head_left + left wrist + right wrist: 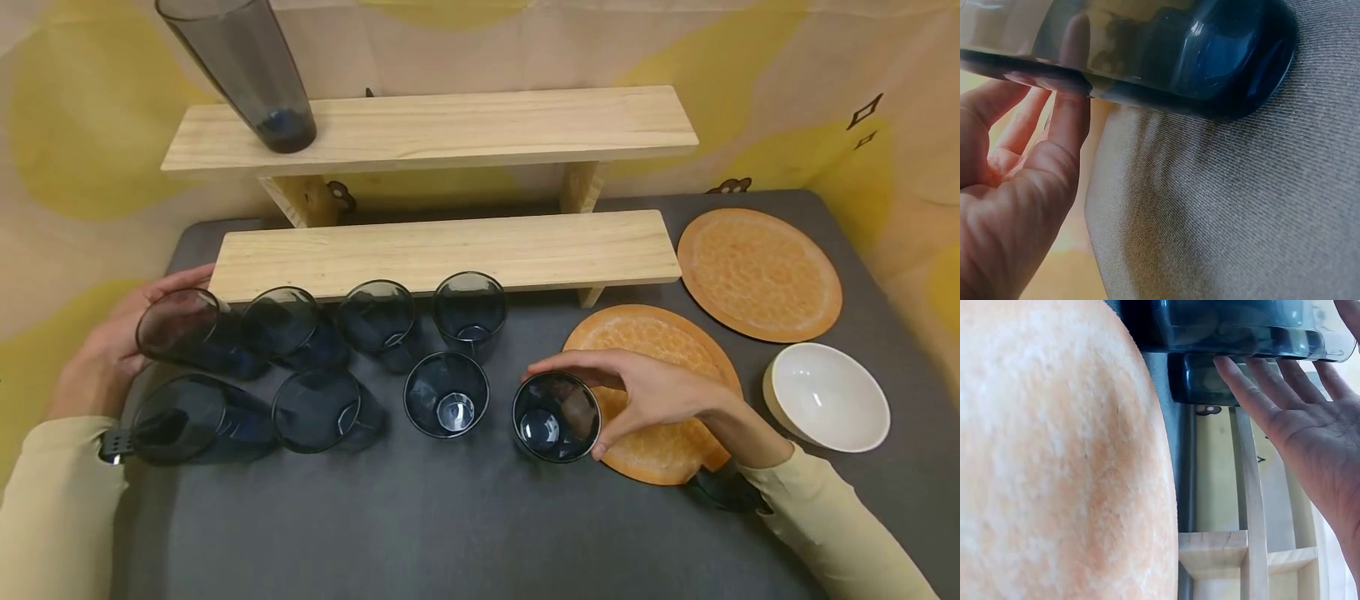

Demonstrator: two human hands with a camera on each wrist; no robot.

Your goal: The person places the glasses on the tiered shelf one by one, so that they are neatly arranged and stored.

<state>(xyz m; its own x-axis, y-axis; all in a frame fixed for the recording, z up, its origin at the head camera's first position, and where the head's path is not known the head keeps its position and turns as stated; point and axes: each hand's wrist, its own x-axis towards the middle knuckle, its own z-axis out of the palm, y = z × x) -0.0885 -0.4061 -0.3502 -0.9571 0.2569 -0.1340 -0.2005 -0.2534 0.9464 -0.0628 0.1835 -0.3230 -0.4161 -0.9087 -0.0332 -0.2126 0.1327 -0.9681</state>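
Observation:
My right hand holds a dark blue drinking glass upright, thumb on the near side and fingers on the far side. In the right wrist view, the fingertips lie against that glass. My left hand is at the far left, its fingers extended behind the back-left glass toward the lower shelf's end. One finger shows partly through a glass in the left wrist view. Several more matching glasses stand in two rows, including one glass left of the held one.
A two-tier wooden shelf stands behind the glasses, with a tall grey-blue glass on its upper board. To the right lie two orange round placemats, one partly under my right hand. A white bowl sits at the right.

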